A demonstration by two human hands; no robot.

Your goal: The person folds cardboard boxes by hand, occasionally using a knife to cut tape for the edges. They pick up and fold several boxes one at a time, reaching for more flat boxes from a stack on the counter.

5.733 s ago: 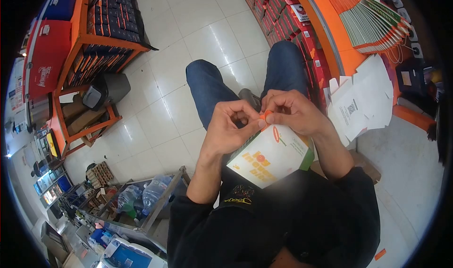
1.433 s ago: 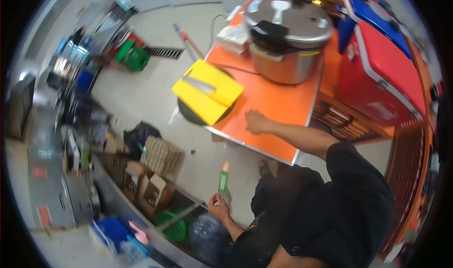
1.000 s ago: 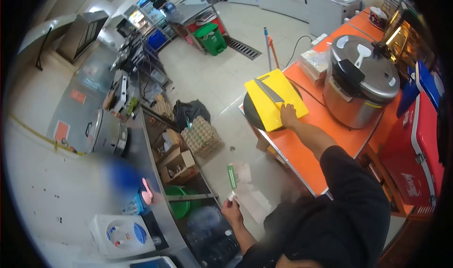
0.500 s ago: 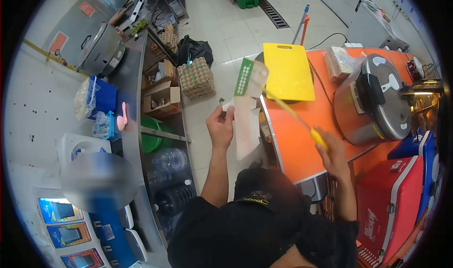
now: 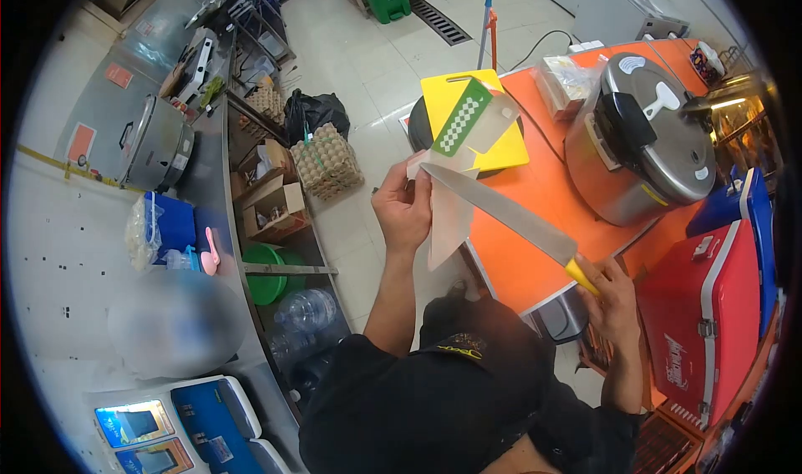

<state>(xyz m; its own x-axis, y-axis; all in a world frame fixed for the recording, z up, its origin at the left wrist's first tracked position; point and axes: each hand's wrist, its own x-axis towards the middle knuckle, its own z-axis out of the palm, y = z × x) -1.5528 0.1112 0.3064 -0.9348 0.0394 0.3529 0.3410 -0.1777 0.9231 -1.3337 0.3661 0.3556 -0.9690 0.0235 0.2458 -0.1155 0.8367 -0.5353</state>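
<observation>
My right hand [image 5: 612,297] is closed round the yellow handle of a large kitchen knife [image 5: 510,215]. The broad steel blade slants up to the left, its tip close to the fingers of my left hand [image 5: 403,207]. That hand pinches a pale, partly see-through wrapper [image 5: 451,219] with a green band of white diamonds [image 5: 464,121]. The wrapper hangs loose below the blade and spreads above it, over part of a yellow cutting board [image 5: 499,144]. Whether the blade touches the wrapper cannot be made out.
An orange-topped table [image 5: 510,248] carries a big pressure cooker [image 5: 643,140] and a bagged stack [image 5: 566,86]. A red cooler [image 5: 697,324] stands at the right. To the left are a steel counter [image 5: 213,215], egg trays [image 5: 326,161] and a black bag [image 5: 316,115].
The knife has turned its flat side into view, and its tip has come down beside my left fingers. My left hand has risen slightly with the wrapper. The camera view has shifted.
</observation>
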